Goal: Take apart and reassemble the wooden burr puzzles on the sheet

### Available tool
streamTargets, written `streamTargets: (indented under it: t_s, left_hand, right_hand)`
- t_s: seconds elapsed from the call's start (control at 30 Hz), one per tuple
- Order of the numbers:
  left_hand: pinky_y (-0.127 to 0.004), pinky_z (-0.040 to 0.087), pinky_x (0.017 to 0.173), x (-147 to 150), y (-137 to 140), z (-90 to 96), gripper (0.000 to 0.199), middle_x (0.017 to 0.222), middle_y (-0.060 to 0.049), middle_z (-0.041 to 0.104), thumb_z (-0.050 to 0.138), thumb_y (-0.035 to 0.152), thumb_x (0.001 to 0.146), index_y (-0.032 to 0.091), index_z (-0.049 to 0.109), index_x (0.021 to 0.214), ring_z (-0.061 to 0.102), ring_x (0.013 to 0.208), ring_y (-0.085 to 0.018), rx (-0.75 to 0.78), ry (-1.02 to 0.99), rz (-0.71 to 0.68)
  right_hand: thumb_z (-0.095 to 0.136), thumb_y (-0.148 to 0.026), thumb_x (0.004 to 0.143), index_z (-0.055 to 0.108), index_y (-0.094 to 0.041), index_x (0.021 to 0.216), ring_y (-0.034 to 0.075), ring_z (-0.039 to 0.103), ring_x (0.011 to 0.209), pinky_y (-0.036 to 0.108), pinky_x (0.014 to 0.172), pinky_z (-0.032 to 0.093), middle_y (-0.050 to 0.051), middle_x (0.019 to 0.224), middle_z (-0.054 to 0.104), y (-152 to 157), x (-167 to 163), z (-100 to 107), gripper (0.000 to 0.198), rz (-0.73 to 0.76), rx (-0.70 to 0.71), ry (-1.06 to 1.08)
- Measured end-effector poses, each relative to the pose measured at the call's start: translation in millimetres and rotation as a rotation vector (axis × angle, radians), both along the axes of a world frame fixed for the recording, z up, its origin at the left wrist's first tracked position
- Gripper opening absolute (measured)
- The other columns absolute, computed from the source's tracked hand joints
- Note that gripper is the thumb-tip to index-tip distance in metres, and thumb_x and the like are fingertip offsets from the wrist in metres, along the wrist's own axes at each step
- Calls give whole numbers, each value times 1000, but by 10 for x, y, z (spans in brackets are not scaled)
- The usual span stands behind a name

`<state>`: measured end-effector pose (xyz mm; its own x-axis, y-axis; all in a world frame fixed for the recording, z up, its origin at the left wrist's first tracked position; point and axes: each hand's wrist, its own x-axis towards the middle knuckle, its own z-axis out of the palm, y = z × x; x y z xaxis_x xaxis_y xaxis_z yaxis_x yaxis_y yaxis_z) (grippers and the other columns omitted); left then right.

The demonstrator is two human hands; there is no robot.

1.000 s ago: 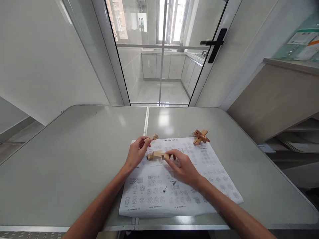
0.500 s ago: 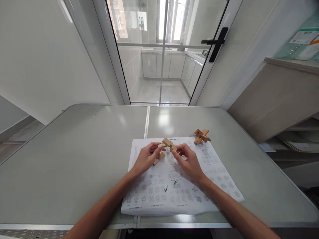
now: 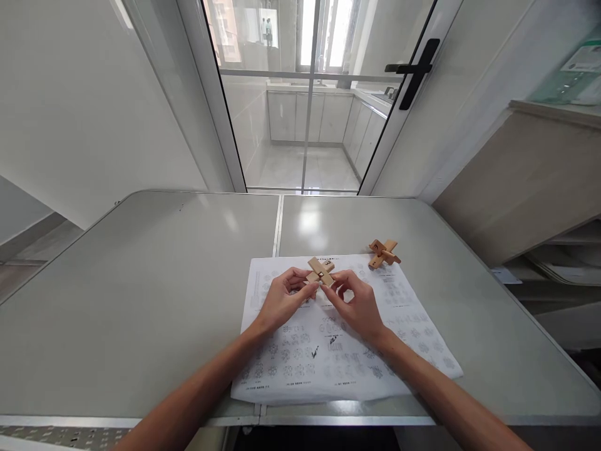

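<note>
Light wooden puzzle pieces (image 3: 322,270) are crossed over one another between my hands, above the printed sheet. One bar slants across another, with a small dark gap at the crossing and a dark mark on the upper right end. My left hand (image 3: 285,299) pinches the left side of the pieces, its fingertips partly hiding them. On the lower right end, my right hand (image 3: 355,302) is closed with thumb and fingertips. The fingertips of both hands nearly meet under the crossing. Beyond my right hand, a darker assembled wooden puzzle (image 3: 384,254) with marked faces rests by the sheet's far right corner.
A large white sheet (image 3: 300,376) printed with small diagrams lies on the grey table (image 3: 141,300). Behind the table's far edge stands a glass door (image 3: 282,125) with a black handle (image 3: 417,72). Wooden shelving (image 3: 526,181) flanks the right side.
The pieces in my hands have come together into a crossed shape, and my left fingers have moved closer to my right. The loose bar below my left hand no longer shows plainly.
</note>
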<state>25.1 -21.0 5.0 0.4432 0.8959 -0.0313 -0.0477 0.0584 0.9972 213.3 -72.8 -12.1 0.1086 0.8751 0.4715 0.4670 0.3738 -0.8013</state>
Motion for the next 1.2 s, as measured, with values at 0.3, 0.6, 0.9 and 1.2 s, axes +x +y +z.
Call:
streamTargets:
  t_s: [0.3,0.6,0.9,1.2]
  left_hand:
    - [-37,57,83,-6,-9,25,39,100,-10,80,83,49,85,19,63,100,76,84,-22,-5,25,-13]
    - [-31,51,72,30,-86,43,26,88,-3,75,77,44,89,21,66,90,69,83,-20,345,280,158]
    - [-36,51,83,29,-67,61,28,87,-2,76,80,47,85,23,67,88,69,85,-22,374,316,227]
    - [-36,51,80,23,-85,88,34,80,-2,75,81,54,84,23,66,80,71,82,-24,392,373,242]
  right_hand:
    - [66,-34,101,62,-25,99,18,67,68,32,58,55,3,86,72,5,21,6,10,29,12,-29]
    - [66,-21,99,57,-27,101,16,65,64,33,56,54,5,97,73,9,78,-8,11,31,239,-179]
    - [65,-24,100,60,-26,102,17,67,65,33,57,55,7,100,76,9,84,-31,6,18,232,-225]
    - [66,-23,99,62,-27,105,18,68,65,35,58,55,7,99,78,-1,109,-34,8,33,247,-239]
